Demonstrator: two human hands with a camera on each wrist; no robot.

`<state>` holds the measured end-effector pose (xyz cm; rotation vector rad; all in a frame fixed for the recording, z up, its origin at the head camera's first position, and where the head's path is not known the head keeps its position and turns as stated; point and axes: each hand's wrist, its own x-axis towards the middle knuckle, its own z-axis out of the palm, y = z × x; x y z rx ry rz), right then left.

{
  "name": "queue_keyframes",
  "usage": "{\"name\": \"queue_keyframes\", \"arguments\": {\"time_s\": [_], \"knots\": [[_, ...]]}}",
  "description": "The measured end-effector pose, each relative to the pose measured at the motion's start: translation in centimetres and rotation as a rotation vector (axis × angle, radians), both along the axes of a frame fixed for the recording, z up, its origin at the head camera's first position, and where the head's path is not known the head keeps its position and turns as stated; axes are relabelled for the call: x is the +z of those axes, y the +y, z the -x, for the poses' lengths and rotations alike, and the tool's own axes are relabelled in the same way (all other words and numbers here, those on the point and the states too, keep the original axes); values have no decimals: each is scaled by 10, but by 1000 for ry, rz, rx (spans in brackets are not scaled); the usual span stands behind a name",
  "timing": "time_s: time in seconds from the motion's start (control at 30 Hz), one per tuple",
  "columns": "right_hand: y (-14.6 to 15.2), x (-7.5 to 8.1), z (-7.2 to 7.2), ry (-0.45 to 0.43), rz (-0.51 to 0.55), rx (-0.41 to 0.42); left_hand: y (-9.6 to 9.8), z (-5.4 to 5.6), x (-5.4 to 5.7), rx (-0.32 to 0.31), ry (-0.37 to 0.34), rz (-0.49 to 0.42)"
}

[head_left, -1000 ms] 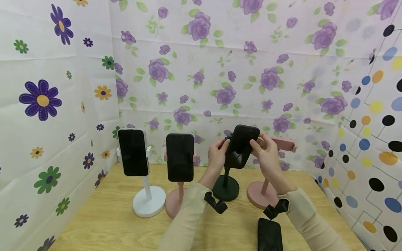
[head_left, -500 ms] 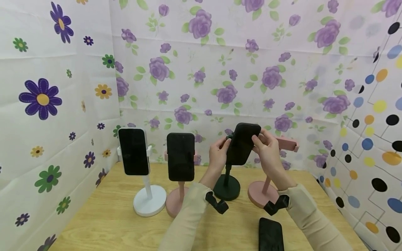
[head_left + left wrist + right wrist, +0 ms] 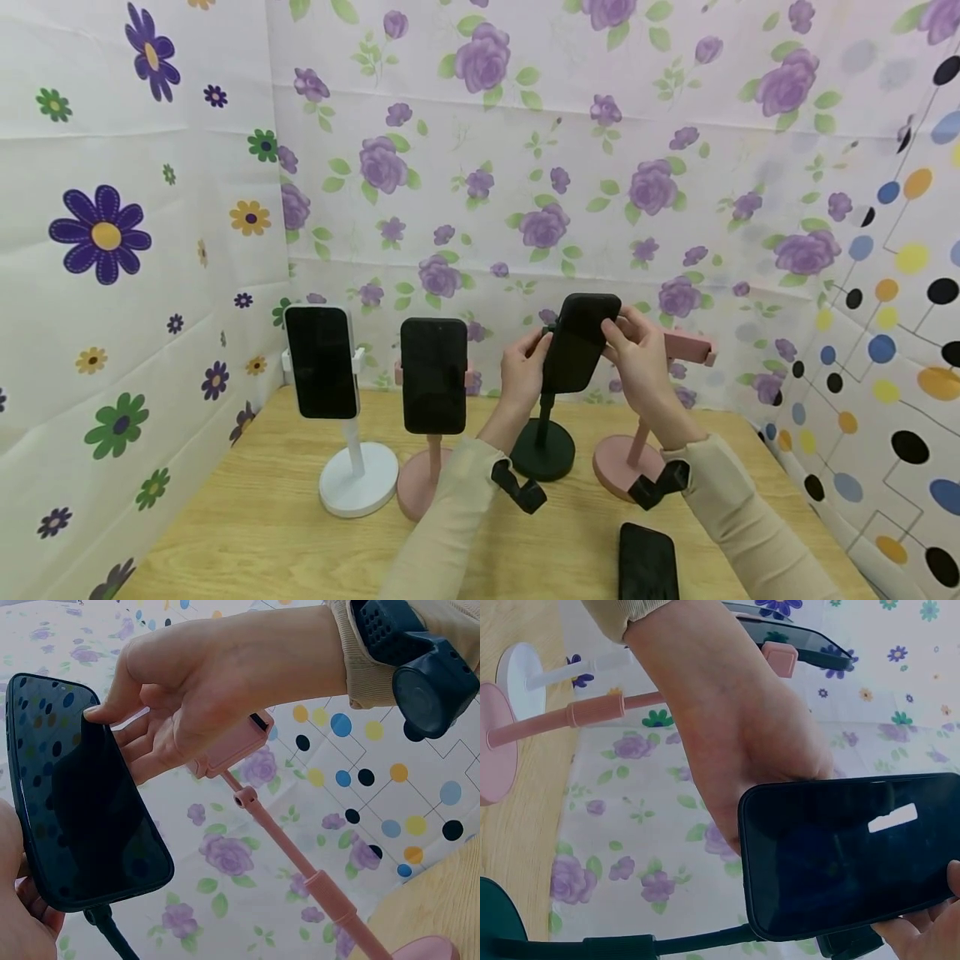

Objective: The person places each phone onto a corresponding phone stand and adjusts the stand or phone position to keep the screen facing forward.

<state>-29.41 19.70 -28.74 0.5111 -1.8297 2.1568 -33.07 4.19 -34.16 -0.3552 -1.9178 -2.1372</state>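
A black smartphone [image 3: 581, 343] leans, slightly tilted, against the head of a dark green phone stand [image 3: 543, 450]. My left hand [image 3: 522, 379] grips the phone's left edge, close to the stand's clamp; most of its fingers are hidden behind the phone. On the other edge, my right hand [image 3: 637, 358] holds the phone with the thumb on its front and the fingers behind. The left wrist view shows the phone [image 3: 90, 795] between both hands. Part of the dark clamp [image 3: 849, 942] shows beside the phone in the right wrist view; whether it grips the phone, I cannot tell.
To the left, a white stand [image 3: 358, 481] and a pink stand [image 3: 414, 487] each bear a phone. Right of the green stand is another pink stand [image 3: 622, 467] with a bare holder. One more black phone [image 3: 648, 562] lies near the front of the wooden table [image 3: 255, 533].
The phone's tilt has shifted a little, its lower edge rising in the head view and the reflection on its screen fading. Both hands stay on it.
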Motion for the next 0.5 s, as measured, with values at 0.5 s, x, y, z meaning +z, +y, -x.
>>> {"name": "queue_keyframes", "arguments": {"time_s": [0.5], "knots": [[0,0,6,21,11,42,0,-1,2,-7,-10,-12]]}}
